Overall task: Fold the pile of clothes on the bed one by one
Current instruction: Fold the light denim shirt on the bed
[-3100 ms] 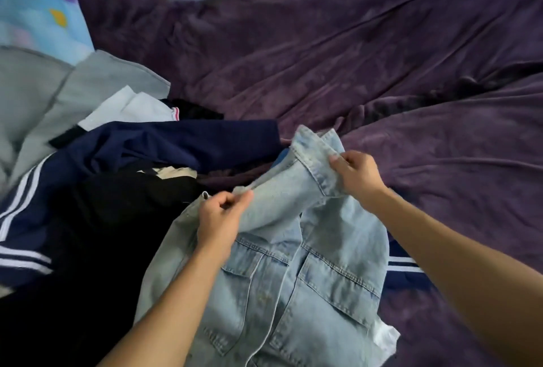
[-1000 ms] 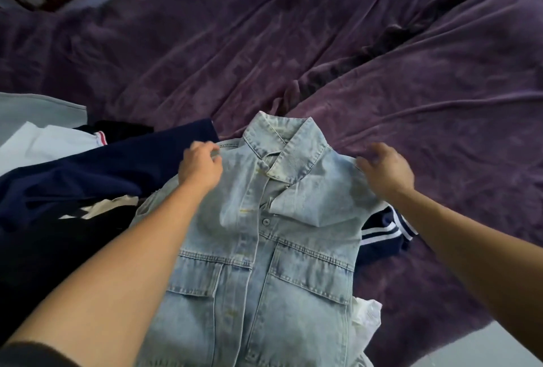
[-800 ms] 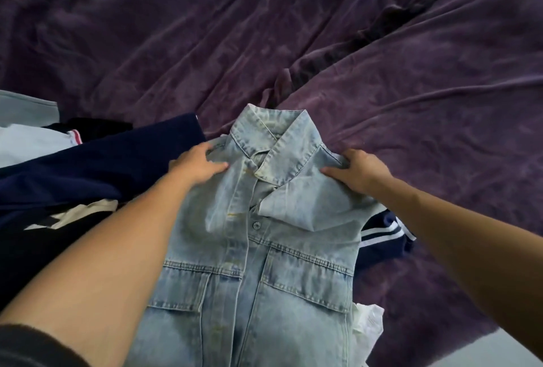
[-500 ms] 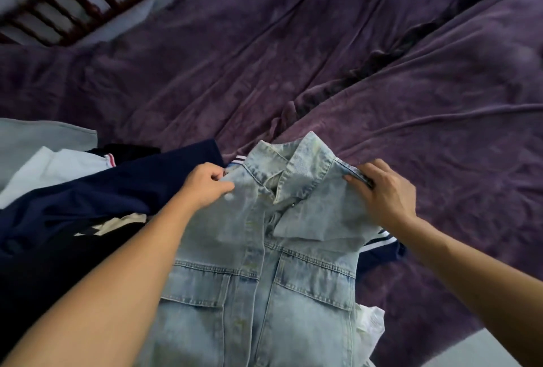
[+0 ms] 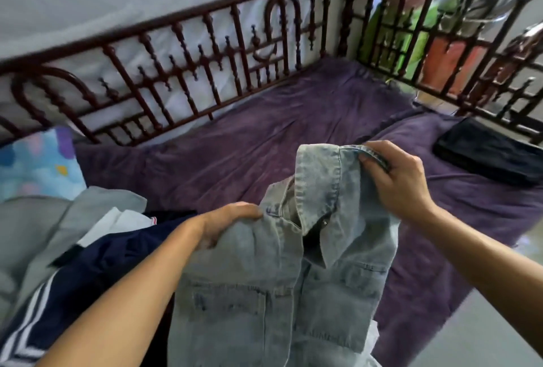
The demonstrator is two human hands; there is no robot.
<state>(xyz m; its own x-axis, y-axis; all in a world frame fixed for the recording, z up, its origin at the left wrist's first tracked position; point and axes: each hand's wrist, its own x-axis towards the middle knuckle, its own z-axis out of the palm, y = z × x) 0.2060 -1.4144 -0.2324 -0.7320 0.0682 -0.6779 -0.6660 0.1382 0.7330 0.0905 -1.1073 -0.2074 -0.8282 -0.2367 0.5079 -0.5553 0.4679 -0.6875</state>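
- Purple bed cover [image 5: 264, 146]: spread beyond and beneath both hands, creased.
- Dark red metal bed railing [image 5: 205, 52]: runs along the far side of the bed, well beyond the hands, and turns a corner beyond the right hand.
- Light-blue denim jacket [image 5: 293, 293]: held up between the two hands, front towards the camera, collar uppermost. Its lower part hangs down between the forearms.
- Grey garment [image 5: 35, 228]: in the pile to the outside of the left hand.
- Navy garment with white stripes [image 5: 102, 272]: just beside the left forearm, lying over the grey one.
- Blue patterned pillow [image 5: 32, 164]: beyond the pile, far outside the left hand.
- Folded black garment [image 5: 487, 158]: flat on the cover, outside the right hand and apart from it.
- Right hand [image 5: 396, 178]: raised, fingers curled, pinching the jacket's shoulder edge by the collar.
- Left hand [image 5: 226, 225]: lower, grasping the opposite shoulder, fingers tucked under the denim.
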